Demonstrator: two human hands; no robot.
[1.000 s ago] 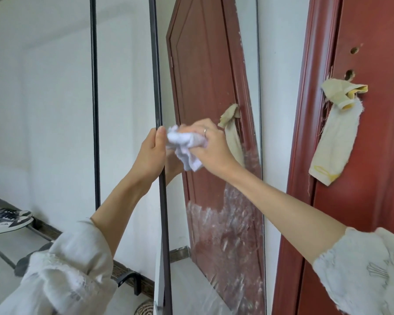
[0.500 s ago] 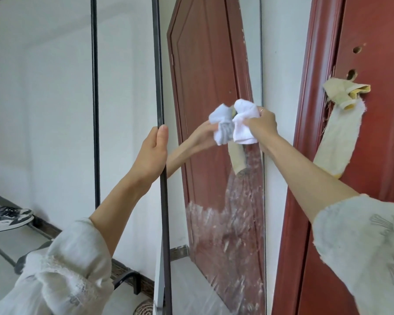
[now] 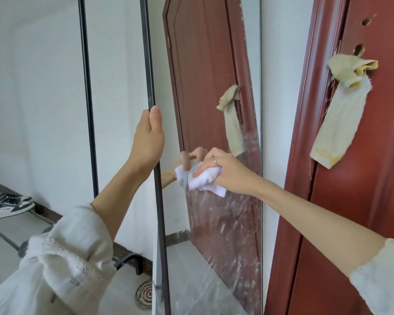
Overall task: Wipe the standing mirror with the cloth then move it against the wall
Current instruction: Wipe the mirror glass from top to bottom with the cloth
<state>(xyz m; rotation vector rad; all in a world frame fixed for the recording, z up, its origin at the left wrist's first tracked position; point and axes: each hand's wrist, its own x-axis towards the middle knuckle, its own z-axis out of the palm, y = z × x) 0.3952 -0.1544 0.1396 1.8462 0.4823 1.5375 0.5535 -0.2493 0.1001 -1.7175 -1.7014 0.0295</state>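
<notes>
**Mirror half wiped, not yet moved**

The standing mirror (image 3: 214, 87) stands upright beside the red door (image 3: 362, 201) at right. Its upper glass looks clear; its lower part is smeared, so wiping seems unfinished and the move to the wall remains. The right hand (image 3: 228, 171) bunches the white cloth (image 3: 205, 180) against the glass, fingers curled round it. The left hand (image 3: 148, 137) grips the dark frame edge. No containers show.

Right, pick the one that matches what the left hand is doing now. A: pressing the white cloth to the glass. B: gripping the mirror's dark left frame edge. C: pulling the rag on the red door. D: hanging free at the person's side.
B: the left hand grips the dark frame of the mirror, while the right hand holds the white cloth on the glass.
</notes>
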